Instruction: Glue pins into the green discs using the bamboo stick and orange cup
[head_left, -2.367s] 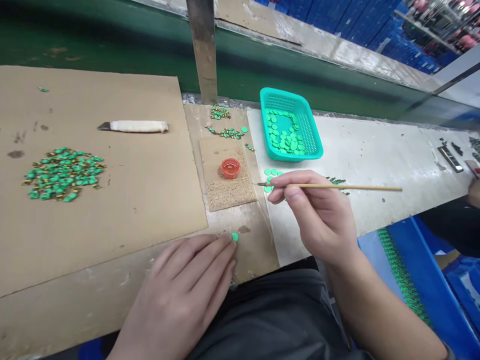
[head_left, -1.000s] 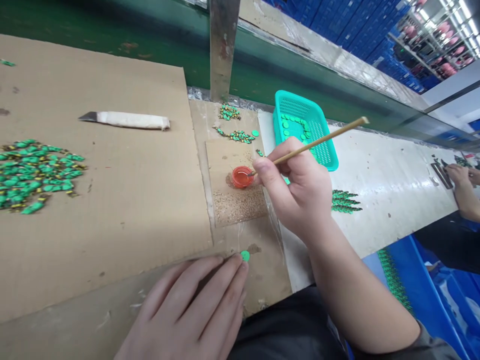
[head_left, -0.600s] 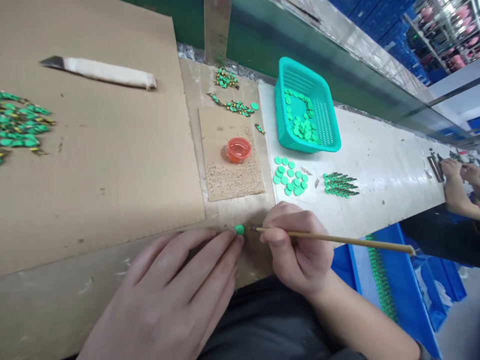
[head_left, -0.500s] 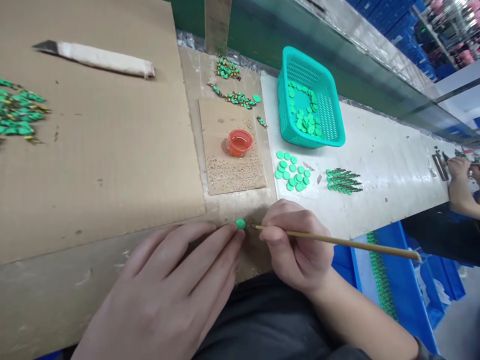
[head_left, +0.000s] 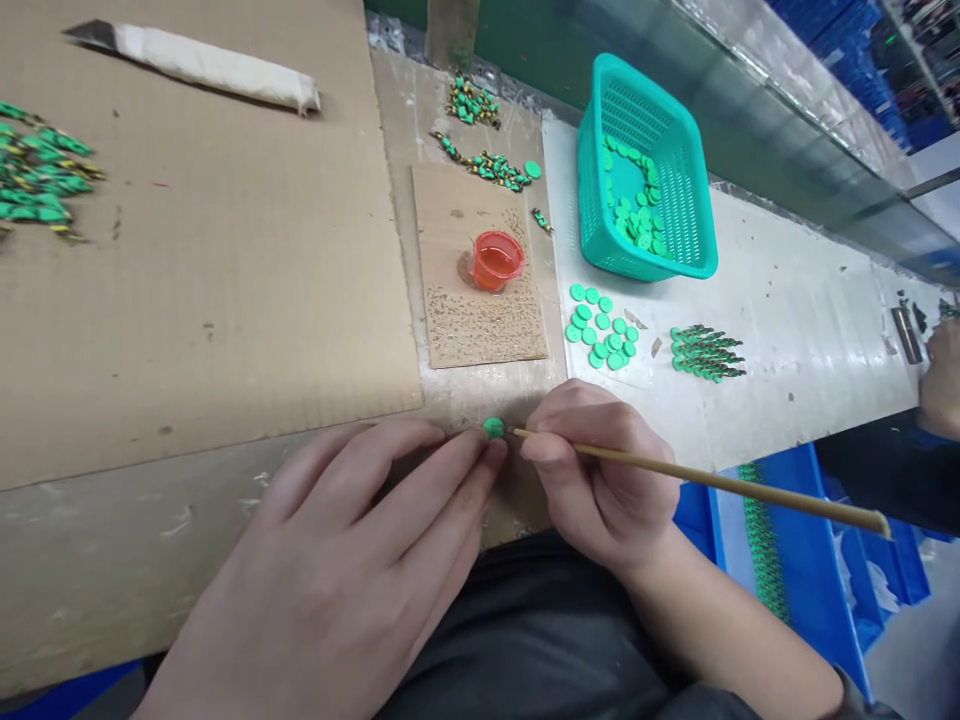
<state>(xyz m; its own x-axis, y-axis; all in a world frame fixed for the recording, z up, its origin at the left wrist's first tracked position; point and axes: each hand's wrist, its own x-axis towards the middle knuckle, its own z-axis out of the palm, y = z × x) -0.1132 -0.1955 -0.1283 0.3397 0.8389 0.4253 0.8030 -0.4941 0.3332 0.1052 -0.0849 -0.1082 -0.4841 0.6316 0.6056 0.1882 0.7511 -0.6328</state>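
A small round green disc point(head_left: 493, 428) is pinched between the fingertips of my left hand point(head_left: 375, 540), close to the table's front edge. My right hand point(head_left: 604, 470) grips a thin wooden stick point(head_left: 720, 480) like a pen, its tip pointing left at the disc. Whether the tip touches the disc I cannot tell. Beyond my hands a small red cup point(head_left: 498, 262) of liquid stands on a speckled piece of cardboard point(head_left: 480, 335). More green discs point(head_left: 602, 322) lie loose on the white surface to the right of it.
A turquoise basket point(head_left: 694, 262) holds more discs. Green-and-dark pieces lie in rows point(head_left: 705, 353) at right and in piles point(head_left: 45, 175) at far left. A wrapped knife point(head_left: 217, 72) rests on large cardboard point(head_left: 262, 270). Another person's hand point(head_left: 941, 375) shows at the right edge.
The view has shifted, so the table's things sit slightly higher and mostly farther right. The stick's tip has come nearer the disc. Both hands keep their grips.
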